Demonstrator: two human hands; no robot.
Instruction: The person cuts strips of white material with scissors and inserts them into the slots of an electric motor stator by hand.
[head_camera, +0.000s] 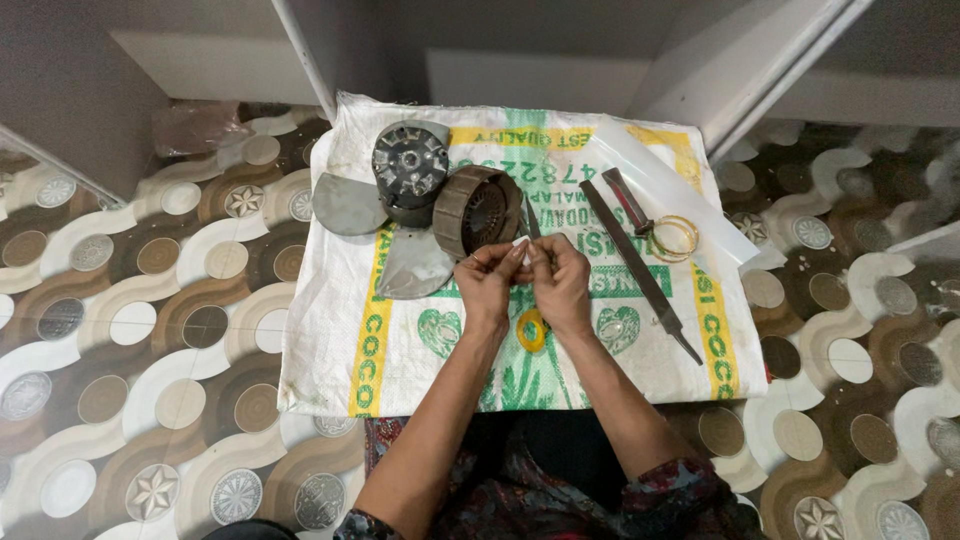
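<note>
White strip (521, 242) pinched upright between fingers of left hand (488, 280) and right hand (560, 280).

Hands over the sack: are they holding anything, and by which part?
Both the left hand and right hand pinch a small white piece between their fingertips, beside the round motor winding. What the piece is cannot be told.

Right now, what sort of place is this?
Probably a home floor used for repair work: patterned floor tiles, a woven sack spread as a mat, with a fan motor and a metal file on it.
</note>
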